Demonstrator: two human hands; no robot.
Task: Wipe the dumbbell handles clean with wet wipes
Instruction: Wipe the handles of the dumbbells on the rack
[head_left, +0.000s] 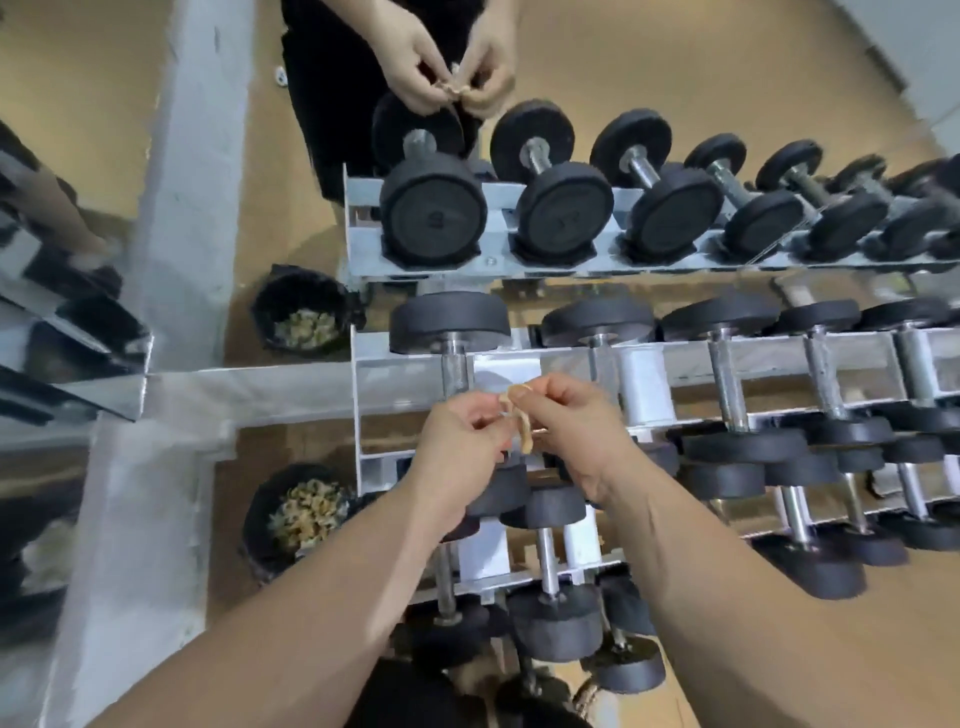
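Head view: soiled wipe in both hands

Our left hand (457, 441) and right hand (566, 426) both pinch a crumpled, browned wet wipe (519, 422) over the rack's (375, 375) left end, near the top dumbbell handle (454, 364). Used wipes (309, 512) fill the bin (254, 519) beside that end, so we judge work well underway; which handles remain, we cannot tell.

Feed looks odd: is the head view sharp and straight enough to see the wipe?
Head view: the wipe, pinched by left hand and right hand, is soft but readable; wide-angle bends the rack; right-edge dumbbells smear; the mirror doubles everything.
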